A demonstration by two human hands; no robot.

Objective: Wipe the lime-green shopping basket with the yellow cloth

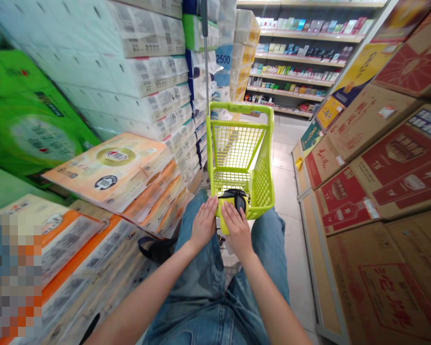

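A lime-green plastic shopping trolley basket (269, 158) with lattice walls stands in front of me, between and just beyond my knees. At its near edge is a yellow-and-black thing (224, 225), partly covered by my hands; its kind I cannot make out. My right hand (237, 225) lies over it, fingers stretched out and slightly apart. Just left of it, my left hand (204, 220) rests with fingers extended, their tips touching its left side near the basket's corner. Neither palm's underside shows.
Stacked tissue packs (111, 158) crowd the left, some jutting toward my arm. A grey pole (206, 72) rises at the basket's far left corner. Cardboard cartons (398, 167) line the right side. Shelves of small boxes (298, 72) stand behind a tiled floor (287, 182).
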